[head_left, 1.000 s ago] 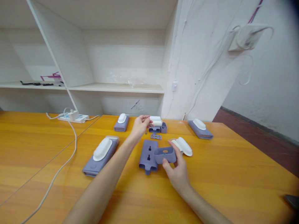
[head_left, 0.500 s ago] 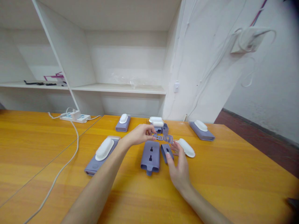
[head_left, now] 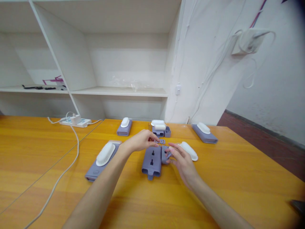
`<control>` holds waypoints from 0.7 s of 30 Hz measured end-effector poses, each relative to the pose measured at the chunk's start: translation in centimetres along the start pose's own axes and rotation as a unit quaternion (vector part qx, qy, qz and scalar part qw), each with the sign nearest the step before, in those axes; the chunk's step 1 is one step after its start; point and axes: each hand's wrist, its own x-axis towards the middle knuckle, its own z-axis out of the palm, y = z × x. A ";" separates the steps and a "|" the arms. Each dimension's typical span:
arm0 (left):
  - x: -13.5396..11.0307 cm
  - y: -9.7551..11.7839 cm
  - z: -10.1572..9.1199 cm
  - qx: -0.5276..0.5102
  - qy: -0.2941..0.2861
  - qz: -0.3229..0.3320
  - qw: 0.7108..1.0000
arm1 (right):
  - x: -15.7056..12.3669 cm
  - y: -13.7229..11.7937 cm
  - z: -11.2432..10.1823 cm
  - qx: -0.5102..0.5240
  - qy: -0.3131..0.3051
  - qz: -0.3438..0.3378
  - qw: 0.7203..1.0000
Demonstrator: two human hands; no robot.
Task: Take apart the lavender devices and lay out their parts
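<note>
I see a honey-orange table (head_left: 238,178) with streaky wood grain. The slotted shell (head_left: 152,160), the thin plate (head_left: 162,141) and the small box (head_left: 165,155) are all dusty lavender. The oval cap (head_left: 190,151) is plain white, and the power strip (head_left: 75,121) is white with blue marks.

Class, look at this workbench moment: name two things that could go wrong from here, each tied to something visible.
1. The small flat purple piece is pinched only at the fingertips of the left hand; it could slip down among the parts.
2. The right hand works beside the loose white cap; a nudge might send it sliding across the table.
</note>
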 end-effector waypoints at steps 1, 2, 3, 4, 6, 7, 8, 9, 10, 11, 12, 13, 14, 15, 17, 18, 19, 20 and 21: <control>-0.1 0.0 -0.1 -0.003 0.005 0.000 1.000 | 0.1 0.0 -0.1 0.006 0.002 -0.020 1.000; -0.1 0.1 -0.3 -0.005 0.008 -0.004 1.000 | 0.3 0.0 -0.3 0.002 0.005 -0.044 0.999; -0.2 0.1 -0.5 -0.006 0.007 -0.013 1.000 | 0.5 0.1 -0.6 -0.010 0.006 -0.071 0.997; -0.3 0.1 -0.8 -0.005 0.005 -0.025 1.000 | 0.8 0.3 -0.9 -0.027 0.008 -0.098 0.995; -0.5 -0.1 -1.3 0.006 -0.011 -0.065 0.998 | 1.2 0.8 -1.6 -0.072 0.020 -0.142 0.987; -0.6 -0.3 -1.6 0.013 -0.025 -0.095 0.995 | 1.5 1.0 -2.0 -0.106 0.029 -0.159 0.981; -0.7 -0.5 -1.7 0.024 -0.040 -0.131 0.990 | 1.6 1.3 -2.3 -0.150 0.041 -0.174 0.972; -0.8 -0.7 -1.8 0.044 -0.052 -0.173 0.983 | 1.8 1.5 -2.6 -0.200 0.052 -0.188 0.960; -0.9 -1.0 -1.8 0.072 -0.057 -0.217 0.972 | 1.9 1.7 -2.8 -0.251 0.061 -0.203 0.944; -1.0 -1.3 -1.8 0.102 -0.058 -0.256 0.960 | 1.9 1.8 -2.9 -0.297 0.067 -0.221 0.927; -1.0 -1.6 -1.6 0.130 -0.056 -0.286 0.948 | 1.9 1.9 -3.1 -0.333 0.070 -0.242 0.909; -1.1 -1.8 -1.5 0.154 -0.054 -0.307 0.938 | 1.8 2.0 -3.1 -0.358 0.069 -0.264 0.893; -1.1 -2.0 -1.3 0.169 -0.056 -0.320 0.931 | 1.7 2.0 -3.1 -0.375 0.067 -0.286 0.879; -1.1 -2.1 -1.2 0.175 -0.062 -0.329 0.926 | 1.5 1.9 -3.1 -0.390 0.062 -0.309 0.865; -1.1 -2.0 -1.0 0.180 -0.077 -0.341 0.919 | 1.0 1.9 -2.8 -0.418 0.043 -0.347 0.838; -1.2 -1.9 -1.1 0.184 -0.085 -0.347 0.916 | 0.7 1.8 -2.7 -0.430 0.031 -0.363 0.826; -1.2 -1.7 -1.1 0.193 -0.091 -0.352 0.911 | 0.5 1.8 -2.5 -0.442 0.017 -0.376 0.814; -1.2 -1.4 -1.2 0.208 -0.097 -0.356 0.906 | 0.3 1.8 -2.3 -0.452 0.005 -0.385 0.805; -1.2 -1.0 -1.2 0.228 -0.101 -0.359 0.900 | 0.1 1.8 -2.2 -0.458 -0.004 -0.391 0.798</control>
